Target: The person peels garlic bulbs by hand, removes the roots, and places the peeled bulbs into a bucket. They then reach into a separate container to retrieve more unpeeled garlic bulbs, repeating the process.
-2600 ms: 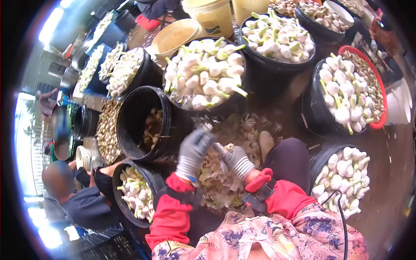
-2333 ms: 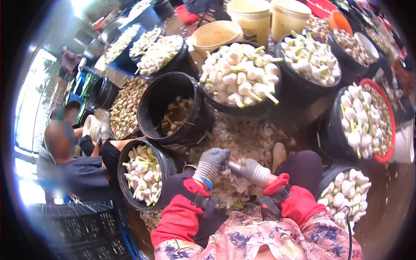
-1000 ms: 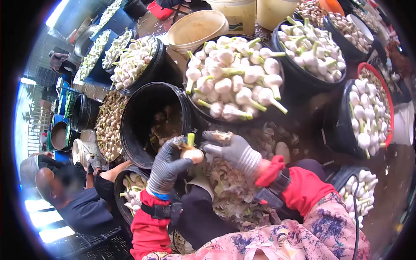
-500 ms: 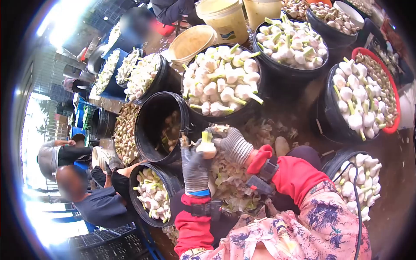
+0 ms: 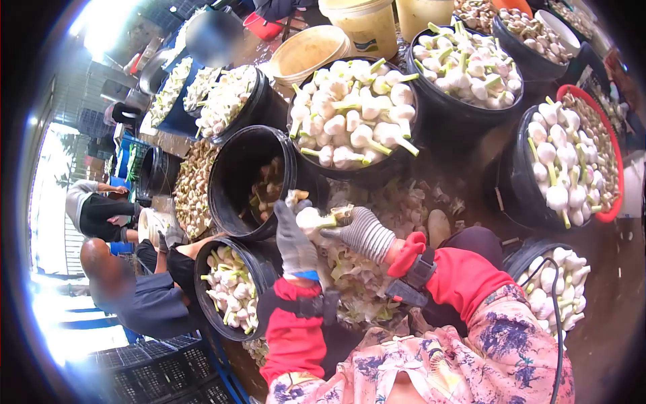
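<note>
My left hand (image 5: pixel 296 239), in a grey glove, holds a white garlic bulb (image 5: pixel 309 219) against its fingers, which point up. The bulb's trimmed green stem (image 5: pixel 328 221) points right, toward my other hand. My right hand (image 5: pixel 363 232), in a striped grey glove, is closed at the stem's end, with a small brownish piece (image 5: pixel 343 214) at its fingertips; I cannot tell what that piece is. Another brownish bit (image 5: pixel 296 196) shows just above my left fingertips. Below both hands lies a heap of loose garlic skins (image 5: pixel 356 283).
A black bucket (image 5: pixel 232 151) with a few bulbs at its bottom tilts beyond my left hand. Buckets of trimmed garlic (image 5: pixel 356 111) stand ahead, right and left. Untrimmed garlic (image 5: pixel 195 188) is piled at left. Another person (image 5: pixel 148 296) sits at left, near black crates (image 5: pixel 161 377).
The bulb has turned from stem up to stem pointing right. My left hand has shifted slightly up and left, and my right fingers now meet the stem. The view has shifted slightly.
</note>
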{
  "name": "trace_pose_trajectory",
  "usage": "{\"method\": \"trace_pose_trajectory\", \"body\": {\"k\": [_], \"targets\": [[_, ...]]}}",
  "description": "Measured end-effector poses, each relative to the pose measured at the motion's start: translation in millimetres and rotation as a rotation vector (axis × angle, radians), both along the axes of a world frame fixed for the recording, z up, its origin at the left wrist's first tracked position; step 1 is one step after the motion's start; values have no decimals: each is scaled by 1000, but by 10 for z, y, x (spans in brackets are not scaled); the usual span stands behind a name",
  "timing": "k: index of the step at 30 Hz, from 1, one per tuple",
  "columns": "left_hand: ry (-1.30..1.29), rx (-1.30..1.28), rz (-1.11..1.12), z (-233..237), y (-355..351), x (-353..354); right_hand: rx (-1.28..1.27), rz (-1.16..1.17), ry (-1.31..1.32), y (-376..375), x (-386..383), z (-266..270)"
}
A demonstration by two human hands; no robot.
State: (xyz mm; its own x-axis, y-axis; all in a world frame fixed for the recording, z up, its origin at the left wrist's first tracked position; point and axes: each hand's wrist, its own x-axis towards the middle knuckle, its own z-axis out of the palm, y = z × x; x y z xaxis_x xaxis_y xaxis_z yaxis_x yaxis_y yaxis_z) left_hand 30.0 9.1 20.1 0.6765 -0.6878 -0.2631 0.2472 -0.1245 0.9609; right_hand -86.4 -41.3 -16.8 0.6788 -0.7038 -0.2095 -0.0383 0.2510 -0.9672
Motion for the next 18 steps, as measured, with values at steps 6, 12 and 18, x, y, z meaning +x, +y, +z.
{"method": "trace_pose_trajectory", "body": {"k": [6,12,18], "targets": [[139,123,5,2,-198,232,113,107,-13,2,21,33],[-422,20,-133,-308,252,-84,179,138,-116,56,73,-32],[-109,-160,-19,-294,331,95,-408,59,73,-105,12,-148]]}}
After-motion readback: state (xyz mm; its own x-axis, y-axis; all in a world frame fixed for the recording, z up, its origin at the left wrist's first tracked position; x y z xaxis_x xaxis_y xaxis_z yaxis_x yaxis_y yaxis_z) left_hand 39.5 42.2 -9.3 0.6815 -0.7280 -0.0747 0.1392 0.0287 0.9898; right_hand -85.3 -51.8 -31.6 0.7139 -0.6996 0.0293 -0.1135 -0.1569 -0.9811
